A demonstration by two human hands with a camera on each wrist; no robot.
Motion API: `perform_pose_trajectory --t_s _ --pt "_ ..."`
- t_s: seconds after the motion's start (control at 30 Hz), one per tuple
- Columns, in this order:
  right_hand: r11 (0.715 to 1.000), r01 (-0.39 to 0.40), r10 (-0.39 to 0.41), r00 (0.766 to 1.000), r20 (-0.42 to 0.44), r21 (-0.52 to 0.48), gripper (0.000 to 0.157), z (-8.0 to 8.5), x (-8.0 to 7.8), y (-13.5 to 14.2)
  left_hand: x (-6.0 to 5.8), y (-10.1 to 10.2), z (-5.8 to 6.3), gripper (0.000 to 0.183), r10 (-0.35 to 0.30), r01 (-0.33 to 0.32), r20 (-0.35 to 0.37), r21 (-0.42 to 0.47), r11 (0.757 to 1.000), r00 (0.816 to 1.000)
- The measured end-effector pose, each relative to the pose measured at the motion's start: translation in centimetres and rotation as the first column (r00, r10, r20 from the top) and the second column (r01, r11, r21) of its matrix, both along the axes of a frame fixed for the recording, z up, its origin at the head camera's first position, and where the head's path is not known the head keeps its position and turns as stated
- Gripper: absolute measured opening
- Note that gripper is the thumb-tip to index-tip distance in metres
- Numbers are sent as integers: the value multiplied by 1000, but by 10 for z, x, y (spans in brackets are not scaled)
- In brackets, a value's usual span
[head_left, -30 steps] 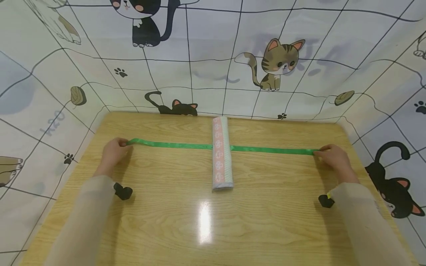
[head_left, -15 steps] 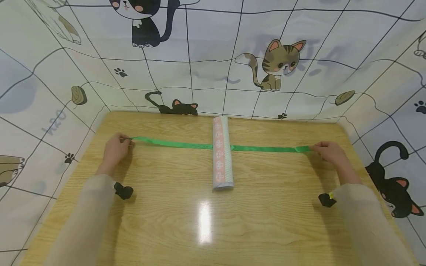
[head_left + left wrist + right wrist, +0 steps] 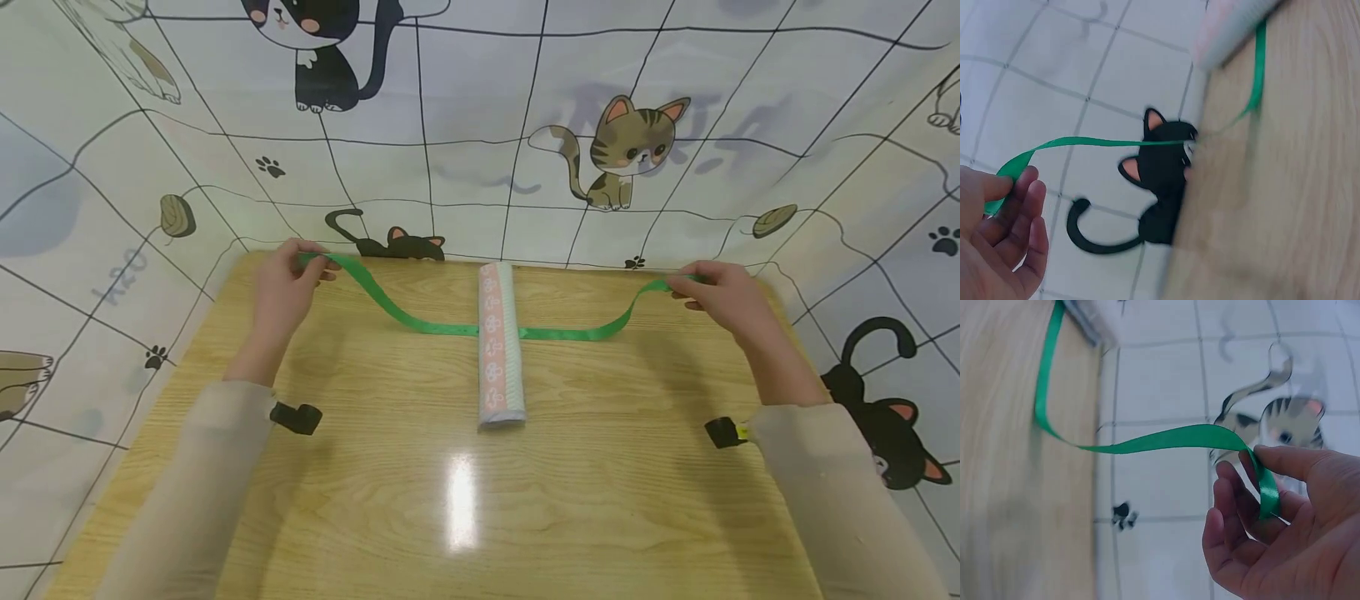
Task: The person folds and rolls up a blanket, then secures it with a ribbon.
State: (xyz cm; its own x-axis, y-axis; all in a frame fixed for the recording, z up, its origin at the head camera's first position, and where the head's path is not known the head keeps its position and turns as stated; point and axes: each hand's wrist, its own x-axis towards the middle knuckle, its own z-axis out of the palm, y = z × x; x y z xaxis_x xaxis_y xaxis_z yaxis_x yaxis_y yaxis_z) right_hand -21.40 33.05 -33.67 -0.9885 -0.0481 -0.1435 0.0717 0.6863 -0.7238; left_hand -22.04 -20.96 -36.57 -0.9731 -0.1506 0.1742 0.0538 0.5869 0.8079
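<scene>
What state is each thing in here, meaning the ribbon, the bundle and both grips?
Ribbon: green, untied, sagging, both ends held up.
Bundle: long, compact, lying on the table across the ribbon.
Left grip: raised, pinching the ribbon near one end.
Right grip: raised, pinching it near the other.

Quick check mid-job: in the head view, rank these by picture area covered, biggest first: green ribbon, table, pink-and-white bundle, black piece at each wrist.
1. Table
2. Pink-and-white bundle
3. Green ribbon: long but thin
4. Left black piece and right black piece: too alike to rank
</scene>
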Motion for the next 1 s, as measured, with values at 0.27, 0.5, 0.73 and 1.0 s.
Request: perform_pose_trajectory --t_s 0.27,0.5,0.73,1.0 --pt "987 -106 95 991 -91 -119 32 40 10 -56 3 35 8 19 -144 146 28 -124 981 989" --pt "962 -232 214 969 -126 -146 26 62 18 -105 4 53 -6 17 -216 233 115 -162 959 970" --pt "938 -322 307 944 -121 -131 22 64 24 -146 7 78 -14 20 -332 360 205 -119 925 921" --pt "906 -403 393 914 -102 -127 14 51 29 -186 23 117 -15 52 -522 532 261 34 846 812"
